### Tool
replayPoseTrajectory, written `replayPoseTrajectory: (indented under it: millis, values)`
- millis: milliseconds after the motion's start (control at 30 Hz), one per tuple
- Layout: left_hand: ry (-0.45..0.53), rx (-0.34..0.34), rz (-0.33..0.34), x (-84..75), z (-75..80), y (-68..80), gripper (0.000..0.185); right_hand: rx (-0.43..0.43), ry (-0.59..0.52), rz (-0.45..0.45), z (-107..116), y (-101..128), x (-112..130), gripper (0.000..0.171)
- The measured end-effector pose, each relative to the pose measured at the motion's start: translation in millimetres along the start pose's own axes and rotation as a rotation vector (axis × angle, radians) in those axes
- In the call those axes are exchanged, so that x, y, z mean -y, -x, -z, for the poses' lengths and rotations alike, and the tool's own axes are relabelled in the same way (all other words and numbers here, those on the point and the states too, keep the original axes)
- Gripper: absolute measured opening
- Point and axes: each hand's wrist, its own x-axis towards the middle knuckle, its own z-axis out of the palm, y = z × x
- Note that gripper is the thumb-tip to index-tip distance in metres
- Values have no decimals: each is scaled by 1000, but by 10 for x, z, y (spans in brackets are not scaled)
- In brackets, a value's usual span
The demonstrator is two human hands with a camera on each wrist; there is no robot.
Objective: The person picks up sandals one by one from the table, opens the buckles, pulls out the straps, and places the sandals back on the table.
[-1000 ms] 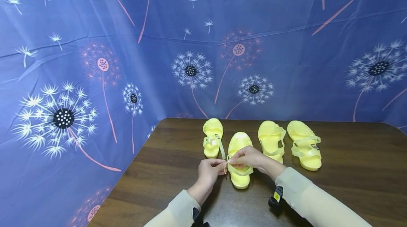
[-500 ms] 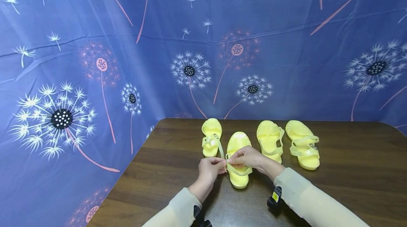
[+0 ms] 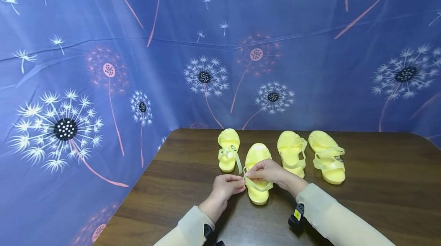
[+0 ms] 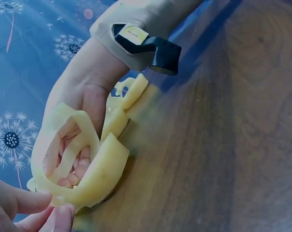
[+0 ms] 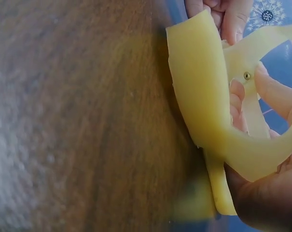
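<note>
A yellow jelly sandal [image 3: 259, 198] lies toe away on the brown table, between my two hands. My right hand [image 3: 268, 171] reaches over it and pinches the strap [image 3: 259, 186] at its left side. From the left, my left hand [image 3: 225, 186] pinches at the same side of the strap, its fingertips close to the right hand's. Through the strap loop in the right wrist view, the right thumb [image 5: 276, 92] lies beside a small metal stud [image 5: 247, 75]. The left wrist view has the left fingers [image 4: 32, 200] at the strap's lower edge.
Another yellow sandal [image 3: 228, 139] stands at the back left, its loose strap hanging toward the worked one. Two more yellow sandals [image 3: 291, 144] [image 3: 334, 177] stand to the right. A blue dandelion-print cloth [image 3: 206, 16] hangs behind the table [image 3: 386, 184].
The left hand has shifted slightly down, its fingers straighter at the strap's side. The right hand keeps its pinch. The sandals stay where they were; the head view has drifted slightly.
</note>
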Motion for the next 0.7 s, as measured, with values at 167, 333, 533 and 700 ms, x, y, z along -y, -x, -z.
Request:
replayPoseTrajectory:
  millis: [167, 333, 533, 700]
  values:
    - [-25, -11, -3, 16, 26, -23, 18, 12, -8, 1, -24, -10, 19, 27]
    - [-28, -29, 4, 7, 5, -32, 16, 20, -8, 10, -18, -11, -1, 27]
    - [-47, -45, -3, -34, -35, -62, 15, 24, -16, 19, 14, -18, -8, 27]
    - [-52, -87, -22, -90, -65, -89, 14, 27, -26, 25, 10, -16, -5, 27]
